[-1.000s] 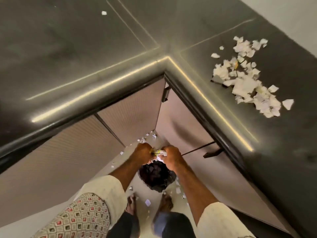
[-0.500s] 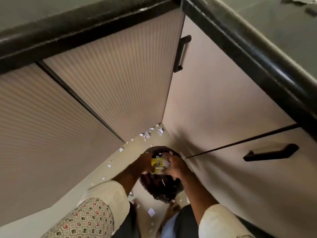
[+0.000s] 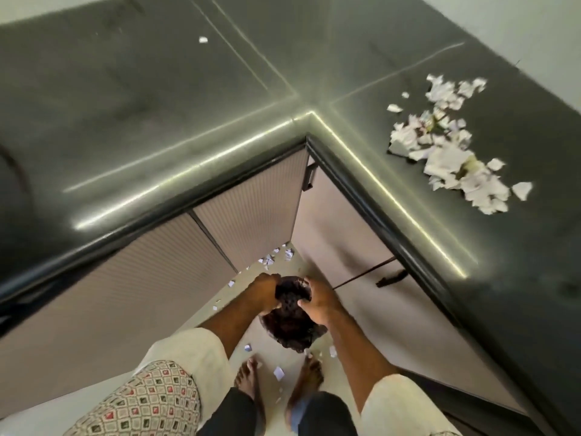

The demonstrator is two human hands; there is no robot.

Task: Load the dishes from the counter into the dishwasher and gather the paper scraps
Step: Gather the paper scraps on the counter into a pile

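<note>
Hands: left hand and right hand at 6 o'clock of frame, close together, fingers of both curled round the bunched top of the bag.
Bag: dark crinkled plastic bag, hanging from both grips, lower end near bare feet; floor contact unclear.
Counter scraps: heap of torn white paper scraps on glossy black stone counter, 2 o'clock; stray white scrap at 11 o'clock, well apart.
Floor scraps: small white paper bits on pale floor, 12 o'clock of bag; more round the feet.
Cabinets: beige ribbed cabinet doors at 10 o'clock of bag; black bar handle at 3 o'clock.
</note>
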